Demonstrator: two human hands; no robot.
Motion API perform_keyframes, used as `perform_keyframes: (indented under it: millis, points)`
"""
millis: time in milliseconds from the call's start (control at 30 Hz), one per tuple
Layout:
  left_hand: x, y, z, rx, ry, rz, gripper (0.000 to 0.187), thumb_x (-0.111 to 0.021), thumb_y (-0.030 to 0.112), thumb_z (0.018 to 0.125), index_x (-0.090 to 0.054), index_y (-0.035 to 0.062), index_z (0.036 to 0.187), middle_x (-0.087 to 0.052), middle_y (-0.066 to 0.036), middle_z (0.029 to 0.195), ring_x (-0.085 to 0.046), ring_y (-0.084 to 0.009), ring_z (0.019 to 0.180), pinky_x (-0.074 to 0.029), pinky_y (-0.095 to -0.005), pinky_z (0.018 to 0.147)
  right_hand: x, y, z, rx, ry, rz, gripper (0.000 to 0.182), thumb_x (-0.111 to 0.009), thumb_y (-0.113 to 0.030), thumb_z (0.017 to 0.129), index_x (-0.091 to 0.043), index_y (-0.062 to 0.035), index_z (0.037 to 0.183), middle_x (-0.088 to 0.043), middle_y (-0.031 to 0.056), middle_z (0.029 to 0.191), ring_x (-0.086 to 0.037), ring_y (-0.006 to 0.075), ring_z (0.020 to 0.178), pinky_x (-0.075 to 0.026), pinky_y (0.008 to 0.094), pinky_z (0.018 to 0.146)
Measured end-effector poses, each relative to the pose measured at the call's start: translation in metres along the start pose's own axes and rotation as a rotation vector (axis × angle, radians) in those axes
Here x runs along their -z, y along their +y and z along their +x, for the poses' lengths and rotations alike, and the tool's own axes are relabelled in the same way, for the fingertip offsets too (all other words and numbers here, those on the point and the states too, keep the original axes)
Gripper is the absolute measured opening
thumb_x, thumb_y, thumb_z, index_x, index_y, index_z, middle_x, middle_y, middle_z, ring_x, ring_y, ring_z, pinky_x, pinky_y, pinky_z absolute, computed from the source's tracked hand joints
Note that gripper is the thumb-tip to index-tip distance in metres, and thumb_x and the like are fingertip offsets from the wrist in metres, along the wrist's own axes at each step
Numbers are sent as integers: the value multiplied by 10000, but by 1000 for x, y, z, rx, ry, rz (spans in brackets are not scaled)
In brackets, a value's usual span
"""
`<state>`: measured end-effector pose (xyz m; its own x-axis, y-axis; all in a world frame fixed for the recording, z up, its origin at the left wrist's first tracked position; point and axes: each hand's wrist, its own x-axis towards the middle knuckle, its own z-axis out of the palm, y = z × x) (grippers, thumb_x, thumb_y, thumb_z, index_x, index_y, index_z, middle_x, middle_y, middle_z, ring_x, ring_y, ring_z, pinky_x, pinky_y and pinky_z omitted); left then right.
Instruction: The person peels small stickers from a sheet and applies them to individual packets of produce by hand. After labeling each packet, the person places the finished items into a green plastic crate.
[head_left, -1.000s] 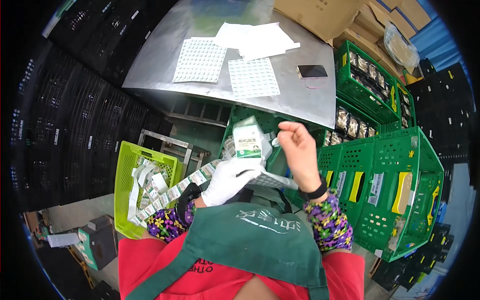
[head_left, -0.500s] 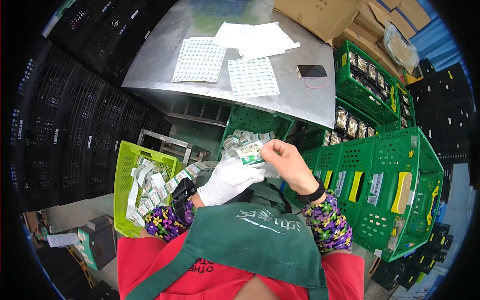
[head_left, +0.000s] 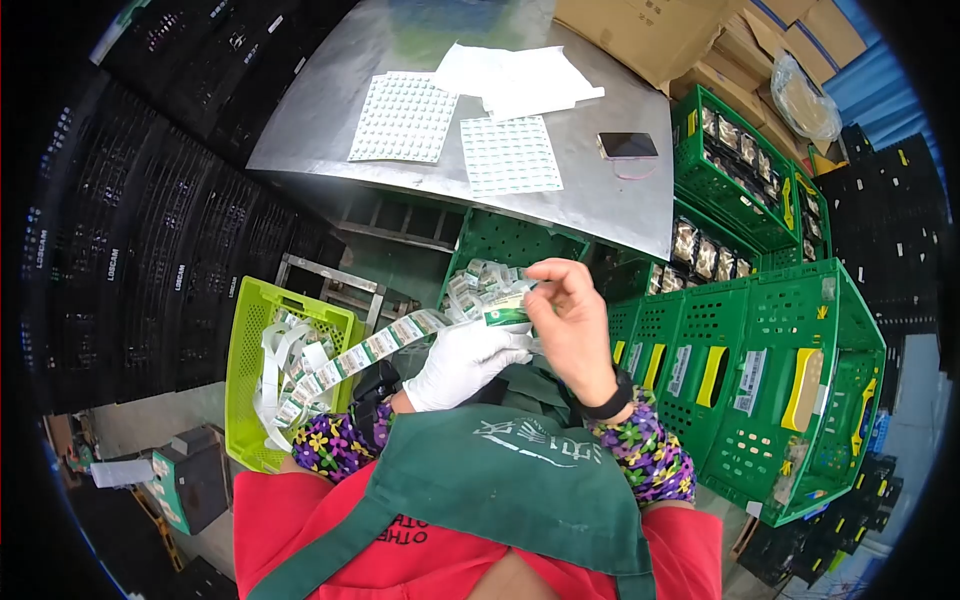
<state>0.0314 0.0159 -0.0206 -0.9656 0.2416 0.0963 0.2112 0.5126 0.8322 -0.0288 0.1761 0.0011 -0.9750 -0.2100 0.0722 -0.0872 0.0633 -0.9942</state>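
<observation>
Head view: we are keeping the packet (head_left: 507,312) just beyond our gloved left hand's (head_left: 462,368) curled, gripping fingers, our bare right hand's (head_left: 577,325) narrow fingertips pinching its edge; left of them, the label strip (head_left: 375,346) is trailing.

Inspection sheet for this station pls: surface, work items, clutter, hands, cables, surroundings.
Surface: metal table, two dotted sheets lying flat on it.
Work items: packet at the hands; printed strip runs from the lime basket toward the left hand.
Clutter: white papers and phone on the table.
Grip: gloved left hand holds the packet; bare right hand's fingers at its edge, pinch unclear.
Cables: nothing seen; only a thin pink loop by the phone.
Surroundings: green crates right, cartons beyond, black stacks left.
</observation>
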Motion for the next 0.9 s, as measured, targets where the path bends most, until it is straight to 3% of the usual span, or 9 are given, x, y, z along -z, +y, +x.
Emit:
perform_keyframes:
  millis: [67,100,233,333,467,500,633,733,900]
  points:
    - [-2,1,1,-116,70,0,206,-738,200,834,-734,127,1026,-708,-89,925,-679,-293,837,-535,-375,716,-3,4,-1,-50,-108,-58,234,-588,32,842,-611,-22,1069,-524,52,1055,-563,97,839,-474,246,787]
    - [-1,2,2,-167,57,81,198,-739,195,828,-736,136,1017,-708,-88,931,-680,-286,838,-535,-377,713,2,6,1,-254,-240,-24,265,-570,42,829,-610,-30,1081,-557,50,1048,-569,110,864,-470,248,800]
    - [-3,0,1,-242,116,104,191,-738,161,809,-739,147,1000,-711,-88,947,-681,-283,834,-544,-371,717,30,23,11,-477,-220,192,347,-561,64,797,-586,-24,1131,-594,62,1104,-565,122,941,-459,257,844]
    - [13,2,2,-244,114,192,158,-715,122,840,-742,107,995,-720,-92,954,-686,-255,825,-545,-335,732,53,19,4,-288,-184,20,329,-606,-24,851,-550,-23,1174,-590,54,1084,-552,128,981,-447,274,870]
    - [25,0,12,254,301,-516,167,-653,83,889,-722,-6,1012,-711,-69,907,-642,-106,802,-510,-261,737,71,10,-13,50,-283,-616,364,-697,-173,837,-543,-38,1139,-603,104,998,-586,246,887,-462,361,833]
    - [29,-2,16,287,295,-559,174,-652,85,889,-719,-12,1018,-705,-56,893,-628,-92,794,-502,-252,725,70,10,-16,-23,-216,-637,284,-709,-244,830,-587,-47,994,-601,115,860,-571,306,826,-445,384,843]
    - [37,2,21,388,318,-588,187,-656,102,894,-711,-29,1015,-690,-24,847,-588,-57,753,-474,-229,672,78,-1,-18,-78,-254,-616,233,-654,-264,883,-616,-68,764,-576,101,664,-570,292,769,-399,435,904]
    - [29,-1,25,386,363,-587,185,-665,112,891,-709,-33,999,-683,-25,826,-574,-56,727,-463,-229,656,82,-8,-15,-134,-278,-739,211,-638,-268,899,-646,-66,841,-609,96,729,-587,290,820,-381,470,955]
    - [20,1,28,319,365,-528,207,-680,136,881,-704,-34,998,-675,-48,806,-566,-56,722,-458,-235,652,55,-27,-10,439,-38,-851,186,-728,-144,787,-652,-136,956,-636,5,941,-607,242,907,-375,464,1009]
